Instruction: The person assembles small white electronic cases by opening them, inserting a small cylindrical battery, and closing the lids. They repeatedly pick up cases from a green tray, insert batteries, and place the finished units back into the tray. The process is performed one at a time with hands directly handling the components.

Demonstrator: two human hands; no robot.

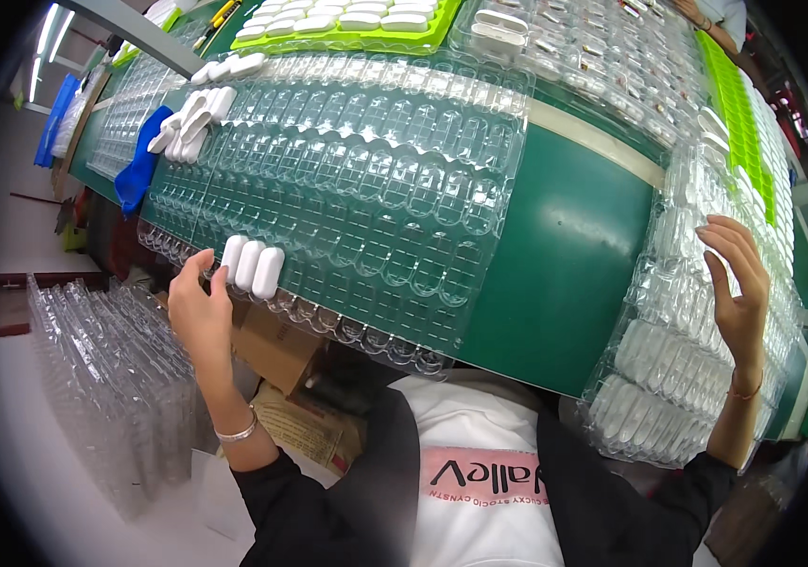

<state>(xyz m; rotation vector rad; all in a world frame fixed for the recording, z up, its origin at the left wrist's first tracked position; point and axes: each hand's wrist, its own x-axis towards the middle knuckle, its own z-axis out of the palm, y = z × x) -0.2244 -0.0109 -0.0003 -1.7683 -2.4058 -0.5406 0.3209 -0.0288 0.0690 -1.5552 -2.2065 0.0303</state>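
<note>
A clear plastic tray (366, 208) with rows of oblong pockets lies in front of me, most of its pockets bare. Three white oblong cases (253, 267) stand side by side in its near left corner. Right beside them is my left hand (202, 307), thumb and forefinger apart at the tray's edge, with nothing visible between them. My right hand (740, 283) hovers over a second clear tray (654, 359) at the right, its fingers stretched and holding nothing. White cases fill many of that tray's pockets.
Loose white cases (194, 123) lie by a blue object (142, 161) at the far left. Green trays (357, 42) hold more cases at the back. Stacked clear trays (120, 387) stand on the floor at left, near a cardboard box (276, 350). Another person's arm (716, 28) shows far right.
</note>
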